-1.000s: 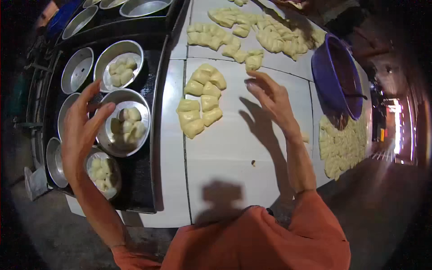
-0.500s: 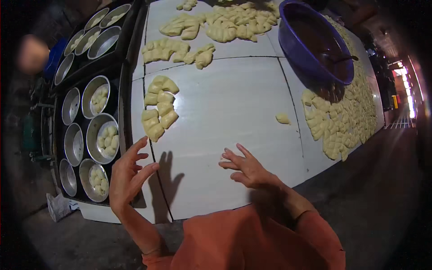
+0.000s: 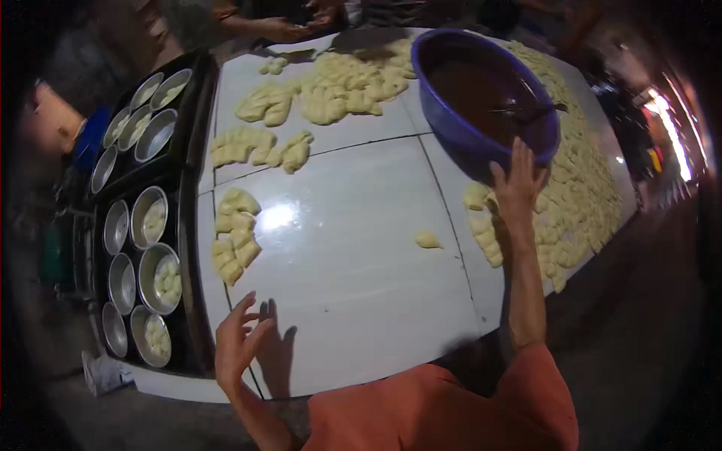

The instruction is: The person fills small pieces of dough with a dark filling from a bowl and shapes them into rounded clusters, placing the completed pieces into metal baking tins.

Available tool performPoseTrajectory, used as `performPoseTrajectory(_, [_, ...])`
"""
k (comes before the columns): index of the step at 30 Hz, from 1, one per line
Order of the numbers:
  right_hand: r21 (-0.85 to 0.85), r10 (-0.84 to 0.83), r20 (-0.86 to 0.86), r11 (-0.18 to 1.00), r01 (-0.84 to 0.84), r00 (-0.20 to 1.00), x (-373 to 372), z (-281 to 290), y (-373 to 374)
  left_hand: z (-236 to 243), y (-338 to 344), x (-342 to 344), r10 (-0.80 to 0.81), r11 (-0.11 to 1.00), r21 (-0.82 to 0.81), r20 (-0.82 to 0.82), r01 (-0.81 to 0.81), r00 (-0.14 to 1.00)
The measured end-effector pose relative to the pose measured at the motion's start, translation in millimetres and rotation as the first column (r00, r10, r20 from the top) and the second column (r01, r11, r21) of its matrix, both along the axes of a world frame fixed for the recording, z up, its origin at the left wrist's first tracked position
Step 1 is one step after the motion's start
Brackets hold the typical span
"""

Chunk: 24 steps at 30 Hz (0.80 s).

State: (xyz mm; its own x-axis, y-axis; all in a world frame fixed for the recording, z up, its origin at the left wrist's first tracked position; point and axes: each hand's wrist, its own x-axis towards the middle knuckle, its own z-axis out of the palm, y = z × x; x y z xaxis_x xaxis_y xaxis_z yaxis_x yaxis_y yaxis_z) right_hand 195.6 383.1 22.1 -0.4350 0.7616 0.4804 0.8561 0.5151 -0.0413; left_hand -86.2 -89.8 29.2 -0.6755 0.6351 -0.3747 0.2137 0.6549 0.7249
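My right hand [image 3: 517, 183] is stretched forward with its fingers extended, at the near side of a purple basin [image 3: 459, 124]. Whether the fingertips touch the rim I cannot tell. Dark brown liquid [image 3: 481, 94] fills the basin, and a dark handle [image 3: 545, 113] sticks out of it. Under and beside that hand spreads a large bed of cut dough pieces [image 3: 571, 218]. My left hand [image 3: 239, 342] hovers near the table's left edge, fingers apart, holding nothing. Just beyond it lies a short row of dough pieces [image 3: 235, 239]. A single dough piece [image 3: 428, 240] sits alone on the white tabletop [image 3: 346, 301].
Round metal pans [image 3: 159, 278], several holding dough balls, stand in dark trays [image 3: 197, 301] along the left. More dough [image 3: 342, 86] lies at the far side. Another person's hands [image 3: 289, 26] show beyond the far edge. A whitish bag [image 3: 109, 372] lies at lower left.
My right hand has reached forward and right, from over the bare tabletop to the basin. The view has shifted, bringing another person's hands in at the far edge. My left hand stays open.
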Motion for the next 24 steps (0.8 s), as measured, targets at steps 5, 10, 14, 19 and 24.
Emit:
performPoseTrajectory(5, [-0.366, 0.041, -0.456, 0.902, -0.229, 0.889, -23.9, -2.0, -77.8, -3.7, 7.8, -10.5, 0.027, 0.999, 0.026, -0.041, -0.026, 0.999])
performPoseTrajectory(10, [-0.617, 0.246, -0.540, 0.536, -0.577, 0.805, -146.9, -35.8, -190.2, -17.6, 20.5, -28.9, 0.177, 0.973, 0.198, -0.289, -0.122, 0.941])
performPoseTrajectory(14, [-0.513, 0.536, -0.376, 0.559, -0.652, 0.756, -236.1, -62.8, -263.2, -43.7, 32.2, -56.6, 0.217, 0.962, 0.255, -0.506, -0.095, 0.835])
performPoseTrajectory(19, [-0.501, 0.483, -0.281, 0.663, -0.556, 0.830, -294.0, -71.1, -308.1, -66.5, 45.2, -84.8, 0.240, 0.970, 0.128, -0.604, -0.205, 0.760])
performPoseTrajectory(24, [-0.720, 0.316, -0.447, 0.429, -0.546, 0.837, -295.6, -75.6, -299.0, -69.0, 50.3, -104.1, 0.264, 0.964, 0.144, -0.410, -0.223, 0.873])
